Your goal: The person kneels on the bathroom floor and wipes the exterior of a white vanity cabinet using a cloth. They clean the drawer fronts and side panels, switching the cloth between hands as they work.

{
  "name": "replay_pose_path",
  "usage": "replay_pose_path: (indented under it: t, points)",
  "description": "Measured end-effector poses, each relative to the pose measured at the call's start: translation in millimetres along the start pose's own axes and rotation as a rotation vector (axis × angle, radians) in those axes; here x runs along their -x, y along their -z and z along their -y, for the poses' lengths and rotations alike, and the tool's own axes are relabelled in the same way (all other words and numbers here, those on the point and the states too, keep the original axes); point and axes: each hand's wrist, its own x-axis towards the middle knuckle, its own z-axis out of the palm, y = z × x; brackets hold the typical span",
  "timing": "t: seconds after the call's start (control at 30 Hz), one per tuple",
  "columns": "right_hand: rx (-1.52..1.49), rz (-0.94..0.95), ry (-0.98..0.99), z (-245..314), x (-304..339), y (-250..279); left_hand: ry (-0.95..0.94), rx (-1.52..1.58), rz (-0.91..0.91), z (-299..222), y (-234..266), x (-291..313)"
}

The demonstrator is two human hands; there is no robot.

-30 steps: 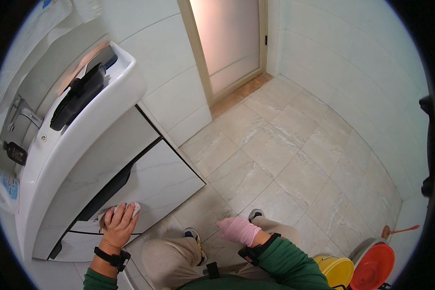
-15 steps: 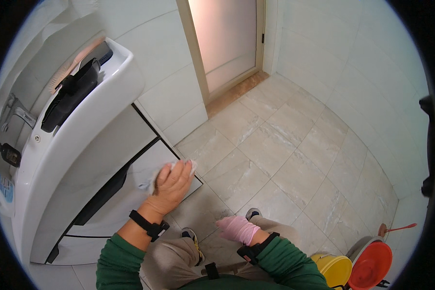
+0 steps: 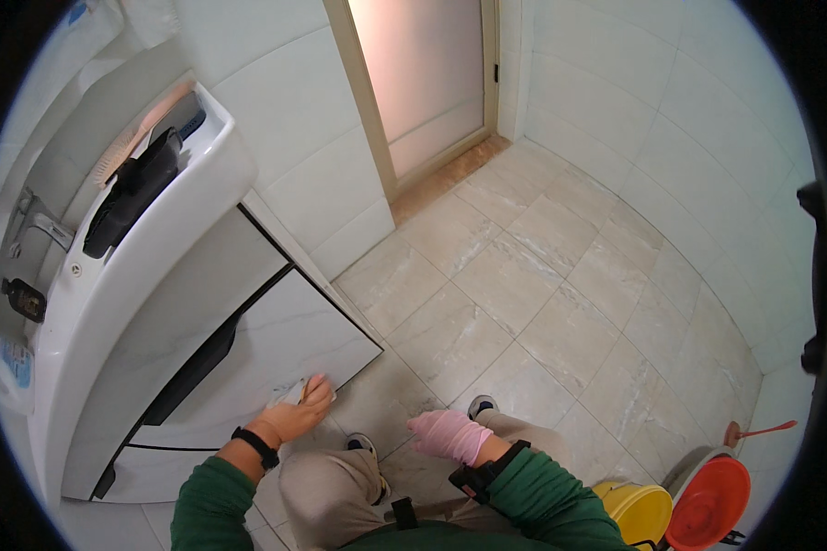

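**Cloth (image 3: 288, 392) at the cabinet (image 3: 280, 321) front**

Our left hand (image 3: 294, 418) holds the pale cloth near the cabinet's lower edge, fingers bunched together over it. Our right hand (image 3: 452, 436), gloved in pink, hangs right of the cabinet; we cannot tell whether its fingers are spread. A yellow bucket (image 3: 641, 514) stands farther right.

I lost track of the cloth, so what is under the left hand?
Under the left hand is a pale cloth, partly showing, with the marbled cabinet front behind. The rest of the cloth and the patch of front it hides cannot be seen.
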Motion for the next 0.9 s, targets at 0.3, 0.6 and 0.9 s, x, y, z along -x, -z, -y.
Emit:
replay_pose_path:
  t: [0.3, 0.6, 0.9]
  points:
    - [0.012, 0.021, -0.018, 1.9, 6.0, -0.2, 0.501, 0.118, -0.111, -21.3, 39.5, 93.5]
    - [0.053, 0.04, -0.061, -3.0, -4.1, -11.2, 1.084, -0.193, -0.247, -36.2, 58.6, 180.4]
    - [0.07, 0.032, -0.061, -5.9, -7.8, -17.3, 1.442, -0.175, -0.37, -47.5, 55.9, 171.5]
